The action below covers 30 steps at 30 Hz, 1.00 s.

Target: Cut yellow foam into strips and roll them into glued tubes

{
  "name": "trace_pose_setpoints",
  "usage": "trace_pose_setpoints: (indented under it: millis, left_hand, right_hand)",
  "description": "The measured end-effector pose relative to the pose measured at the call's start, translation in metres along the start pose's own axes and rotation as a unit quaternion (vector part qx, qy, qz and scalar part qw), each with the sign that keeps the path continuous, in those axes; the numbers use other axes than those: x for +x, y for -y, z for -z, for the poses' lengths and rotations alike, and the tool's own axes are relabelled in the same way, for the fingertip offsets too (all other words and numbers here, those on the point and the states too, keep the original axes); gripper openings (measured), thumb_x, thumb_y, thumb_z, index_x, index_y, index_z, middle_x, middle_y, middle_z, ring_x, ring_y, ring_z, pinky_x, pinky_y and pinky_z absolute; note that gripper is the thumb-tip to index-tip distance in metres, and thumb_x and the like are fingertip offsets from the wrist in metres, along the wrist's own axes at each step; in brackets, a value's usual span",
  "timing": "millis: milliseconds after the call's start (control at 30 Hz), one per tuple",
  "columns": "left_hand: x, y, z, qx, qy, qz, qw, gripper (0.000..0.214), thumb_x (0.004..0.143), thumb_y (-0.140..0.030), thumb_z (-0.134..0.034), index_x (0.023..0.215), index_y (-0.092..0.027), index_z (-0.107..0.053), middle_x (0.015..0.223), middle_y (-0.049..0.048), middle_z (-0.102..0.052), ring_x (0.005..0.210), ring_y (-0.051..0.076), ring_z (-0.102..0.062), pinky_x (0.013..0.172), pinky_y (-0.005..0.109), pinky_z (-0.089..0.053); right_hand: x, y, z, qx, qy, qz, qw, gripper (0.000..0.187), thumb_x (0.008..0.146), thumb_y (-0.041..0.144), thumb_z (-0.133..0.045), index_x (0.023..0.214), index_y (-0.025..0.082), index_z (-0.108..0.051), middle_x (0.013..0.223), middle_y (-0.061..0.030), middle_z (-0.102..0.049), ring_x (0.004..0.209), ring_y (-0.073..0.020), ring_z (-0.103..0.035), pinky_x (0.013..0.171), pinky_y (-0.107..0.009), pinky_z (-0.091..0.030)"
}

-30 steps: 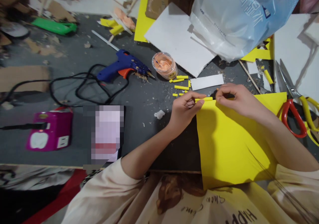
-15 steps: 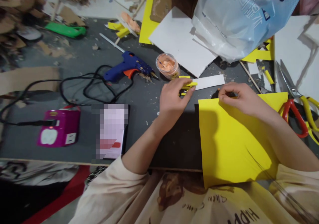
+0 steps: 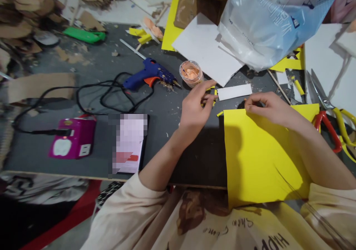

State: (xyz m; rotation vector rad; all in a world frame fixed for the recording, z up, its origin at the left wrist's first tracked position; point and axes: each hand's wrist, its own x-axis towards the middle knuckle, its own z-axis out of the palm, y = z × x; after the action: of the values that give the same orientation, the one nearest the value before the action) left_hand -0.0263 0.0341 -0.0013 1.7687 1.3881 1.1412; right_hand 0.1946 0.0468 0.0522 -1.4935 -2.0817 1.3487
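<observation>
My left hand point(image 3: 196, 101) is over the desk with its fingers apart, and small yellow paper pieces point(image 3: 211, 88) lie under and beside the fingertips. A white paper strip point(image 3: 235, 92) lies just right of those pieces, between my two hands. Another little yellow piece point(image 3: 220, 114) rests by the corner of a yellow sheet point(image 3: 267, 157). Over the top edge of that sheet, my right hand point(image 3: 264, 105) has thumb and fingers pinched together; what they hold, if anything, is too small to make out.
An open tub of orange paste point(image 3: 191, 73) stands beyond my left hand. A blue glue gun point(image 3: 151, 71) and its black cord lie left of it. A phone point(image 3: 130, 142) and purple box point(image 3: 72, 138) sit nearer. Scissors point(image 3: 328, 109) lie right; a plastic bag point(image 3: 258, 31) is behind.
My left fingers have spread and let go of a yellow piece. A small yellow piece now shows by the sheet's corner. My right hand stays pinched; the view has shifted slightly.
</observation>
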Motion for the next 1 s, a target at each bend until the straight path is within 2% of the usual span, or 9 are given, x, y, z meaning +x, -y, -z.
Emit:
trace_pose_setpoints:
  millis: [167, 300, 400, 467, 567, 700, 833, 933, 1000]
  left_hand:
    - [0.003, -0.008, 0.007, -0.012, -0.006, -0.014, 1.0, 0.025, 0.092, -0.03, -0.047, 0.108, -0.02, -0.064, 0.116, 0.0076, -0.067, 0.103, 0.019, -0.066, 0.093, 0.031, -0.052]
    - [-0.004, -0.018, 0.008, -0.071, 0.005, 0.033, 0.997, 0.026, 0.094, -0.025, -0.04, 0.11, -0.021, -0.06, 0.107, 0.0056, -0.067, 0.092, 0.015, -0.067, 0.08, 0.026, -0.052]
    - [-0.019, -0.021, 0.004, 0.063, 0.099, -0.011, 0.993, 0.016, 0.087, -0.02, -0.048, 0.095, -0.019, -0.062, 0.091, 0.005, -0.067, 0.082, 0.017, -0.062, 0.073, 0.029, -0.047]
    - [-0.031, -0.022, -0.001, 0.213, 0.2, -0.075, 0.953, 0.009, 0.082, -0.022, -0.057, 0.087, -0.017, -0.062, 0.087, 0.0072, -0.066, 0.083, 0.022, -0.058, 0.071, 0.034, -0.042]
    - [-0.043, -0.022, -0.009, 0.326, 0.243, -0.133, 0.904, 0.009, 0.083, -0.019, -0.054, 0.084, -0.016, -0.062, 0.081, 0.0092, -0.063, 0.077, 0.025, -0.055, 0.065, 0.036, -0.036]
    - [-0.037, -0.02, -0.007, 0.376, 0.205, -0.168, 0.888, 0.015, 0.085, -0.015, -0.048, 0.079, -0.017, -0.06, 0.077, 0.0087, -0.063, 0.074, 0.024, -0.053, 0.065, 0.037, -0.033]
    - [-0.019, -0.011, 0.012, 0.365, 0.112, -0.107, 0.918, 0.014, 0.089, -0.021, -0.049, 0.088, -0.022, -0.063, 0.088, 0.0078, -0.066, 0.084, 0.025, -0.057, 0.074, 0.041, -0.035]
    - [-0.015, -0.009, 0.019, 0.241, 0.058, -0.057, 0.967, 0.019, 0.089, -0.018, -0.048, 0.095, -0.027, -0.063, 0.098, 0.0059, -0.067, 0.095, 0.025, -0.059, 0.088, 0.043, -0.037]
    - [-0.021, -0.014, 0.014, 0.061, -0.005, 0.003, 0.998, 0.021, 0.089, -0.022, -0.047, 0.105, -0.028, -0.059, 0.11, 0.0053, -0.065, 0.104, 0.022, -0.059, 0.096, 0.04, -0.04]
  right_hand:
    - [0.001, 0.0, -0.002, 0.007, -0.012, 0.003, 1.0, 0.013, 0.074, 0.023, -0.053, 0.062, 0.018, -0.056, 0.066, -0.0016, -0.059, 0.064, -0.0137, -0.049, 0.063, -0.028, -0.035]
    - [-0.001, -0.001, -0.001, 0.008, -0.038, 0.011, 0.999, 0.012, 0.073, 0.022, -0.054, 0.062, 0.018, -0.056, 0.067, -0.001, -0.057, 0.065, -0.0136, -0.048, 0.063, -0.027, -0.034]
    - [-0.005, -0.001, 0.004, 0.025, -0.025, 0.005, 0.999, 0.013, 0.075, 0.025, -0.055, 0.064, 0.018, -0.057, 0.068, -0.0007, -0.057, 0.066, -0.0137, -0.048, 0.063, -0.027, -0.034]
    - [-0.008, 0.0, 0.006, 0.035, -0.013, -0.002, 0.999, 0.013, 0.076, 0.026, -0.055, 0.065, 0.019, -0.056, 0.068, -0.0005, -0.056, 0.065, -0.0137, -0.048, 0.063, -0.027, -0.035]
    - [-0.008, -0.001, 0.004, 0.04, -0.006, -0.001, 0.999, 0.014, 0.075, 0.026, -0.055, 0.063, 0.019, -0.055, 0.066, -0.0001, -0.055, 0.064, -0.0134, -0.047, 0.063, -0.028, -0.034]
    - [-0.005, -0.006, -0.003, 0.039, -0.009, 0.011, 0.999, 0.013, 0.075, 0.026, -0.055, 0.064, 0.018, -0.055, 0.067, -0.0001, -0.055, 0.065, -0.0134, -0.047, 0.064, -0.027, -0.034]
    - [-0.002, -0.009, -0.008, 0.038, -0.016, -0.003, 0.999, 0.012, 0.073, 0.024, -0.053, 0.063, 0.018, -0.054, 0.068, -0.0007, -0.055, 0.066, -0.0135, -0.047, 0.064, -0.028, -0.033]
    - [0.002, -0.009, -0.01, 0.039, -0.031, -0.006, 0.999, 0.012, 0.072, 0.023, -0.051, 0.062, 0.018, -0.053, 0.068, -0.0012, -0.056, 0.067, -0.014, -0.048, 0.064, -0.028, -0.033]
    - [0.005, -0.009, -0.011, 0.037, -0.043, 0.002, 0.998, 0.011, 0.071, 0.022, -0.051, 0.062, 0.018, -0.053, 0.067, -0.0011, -0.055, 0.067, -0.0139, -0.047, 0.063, -0.028, -0.033]
